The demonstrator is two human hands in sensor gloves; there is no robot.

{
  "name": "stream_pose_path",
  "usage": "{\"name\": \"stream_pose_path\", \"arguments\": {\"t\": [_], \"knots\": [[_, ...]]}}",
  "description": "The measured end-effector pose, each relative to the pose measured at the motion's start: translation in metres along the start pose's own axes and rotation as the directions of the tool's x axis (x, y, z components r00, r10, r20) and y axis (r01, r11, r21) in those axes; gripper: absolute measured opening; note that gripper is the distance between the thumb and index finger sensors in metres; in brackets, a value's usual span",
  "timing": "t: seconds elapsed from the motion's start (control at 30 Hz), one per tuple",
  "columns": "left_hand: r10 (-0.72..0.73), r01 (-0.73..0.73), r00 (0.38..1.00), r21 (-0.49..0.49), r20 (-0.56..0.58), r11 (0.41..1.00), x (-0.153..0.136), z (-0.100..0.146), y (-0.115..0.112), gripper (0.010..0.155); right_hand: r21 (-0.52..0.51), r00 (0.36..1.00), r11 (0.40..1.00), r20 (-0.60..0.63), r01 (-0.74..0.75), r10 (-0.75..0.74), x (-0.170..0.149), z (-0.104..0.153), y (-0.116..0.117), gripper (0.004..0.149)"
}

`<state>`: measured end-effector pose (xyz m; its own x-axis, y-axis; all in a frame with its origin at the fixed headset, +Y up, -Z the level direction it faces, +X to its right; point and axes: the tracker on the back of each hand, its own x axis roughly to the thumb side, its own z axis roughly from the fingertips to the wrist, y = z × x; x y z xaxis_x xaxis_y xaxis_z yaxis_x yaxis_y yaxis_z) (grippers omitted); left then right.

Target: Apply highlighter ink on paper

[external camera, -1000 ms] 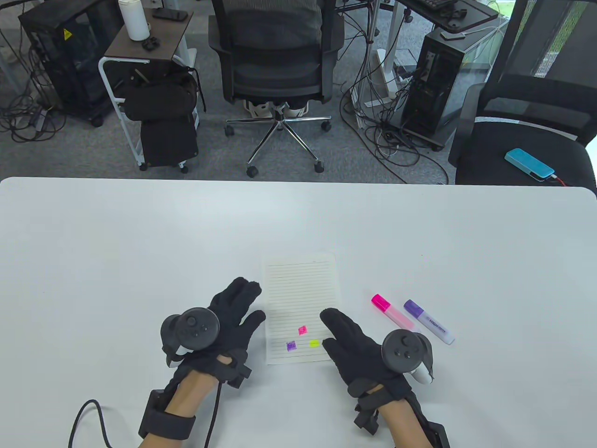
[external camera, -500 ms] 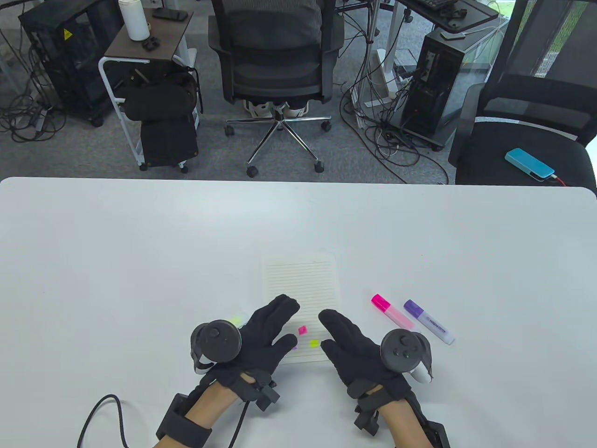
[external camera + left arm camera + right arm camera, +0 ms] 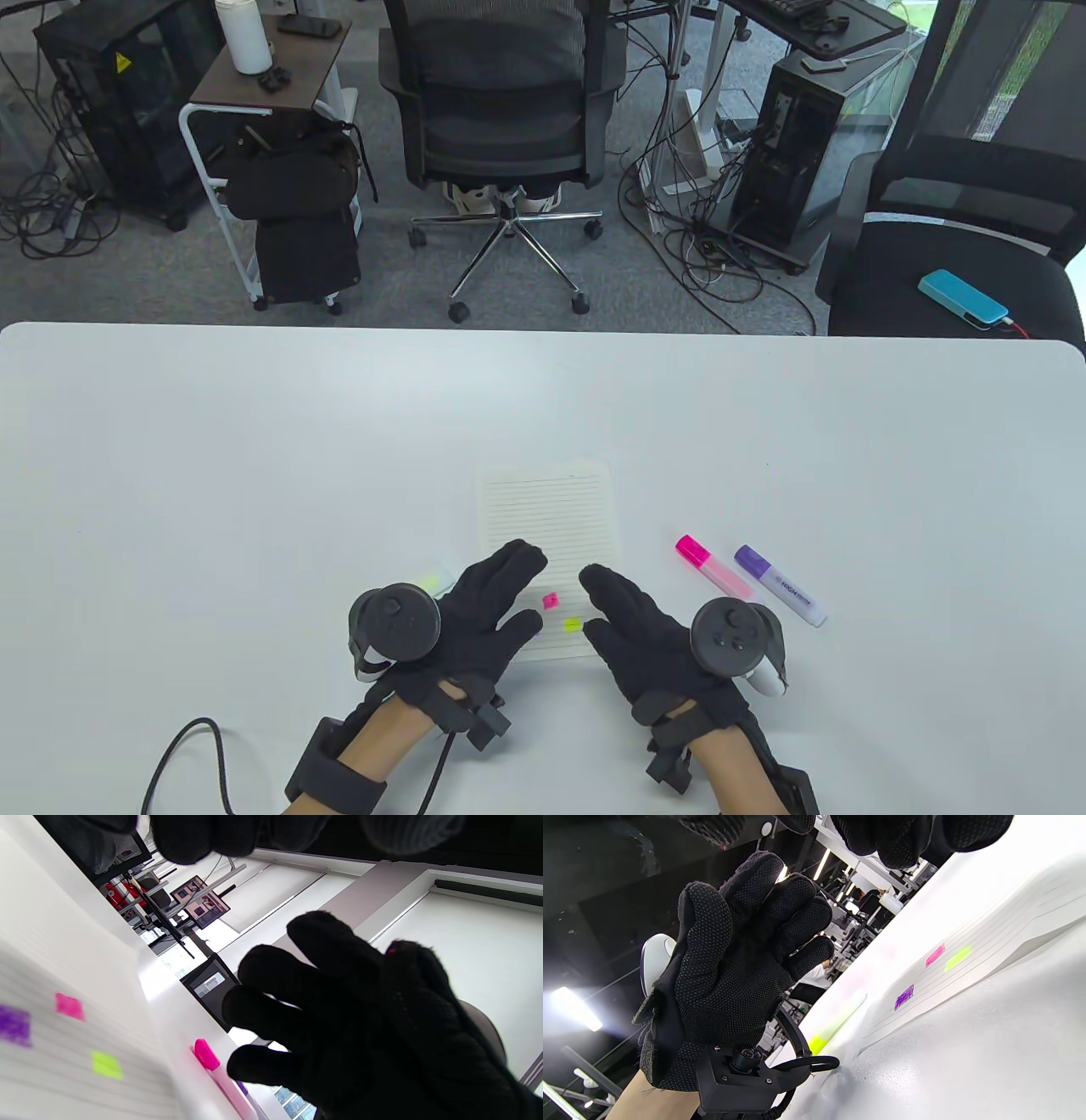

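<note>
The lined paper (image 3: 547, 526) lies on the white worktop (image 3: 254, 441), bearing pink, yellow and purple marks. The left hand (image 3: 475, 611) and right hand (image 3: 645, 637) hover over its near edge, each grip released and holding nothing. The pink highlighter (image 3: 713, 570) and purple highlighter (image 3: 779, 586) lie just right; a yellow highlighter (image 3: 428, 582) lies left.

I count highlighters: 3 – pink (image 3: 711, 569), purple (image 3: 779, 587), yellow (image 3: 429, 582) | lined paper (image 3: 547, 518): 1 | ink patches: 3 – pink (image 3: 550, 601), yellow (image 3: 572, 625), purple (image 3: 904, 997) | hands: 2 – left hand (image 3: 475, 615), right hand (image 3: 649, 637)
</note>
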<state>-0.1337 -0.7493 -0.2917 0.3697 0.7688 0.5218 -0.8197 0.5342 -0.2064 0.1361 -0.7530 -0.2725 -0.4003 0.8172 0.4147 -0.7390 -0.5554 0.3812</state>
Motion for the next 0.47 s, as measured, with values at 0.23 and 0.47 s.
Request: {"name": "stream_pose_path", "arguments": {"t": [0.23, 0.47], "knots": [[-0.001, 0.001, 1.000, -0.004, 0.004, 1.000, 0.0006, 0.0000, -0.0006, 0.072, 0.006, 1.000, 1.000, -0.003, -0.002, 0.002, -0.0001, -0.0001, 0.0002, 0.062], [-0.016, 0.016, 1.000, -0.019, 0.010, 1.000, 0.0018, 0.0002, -0.0032, 0.072, 0.002, 1.000, 1.000, -0.003, -0.004, 0.004, -0.0008, 0.0006, -0.0012, 0.062]]}}
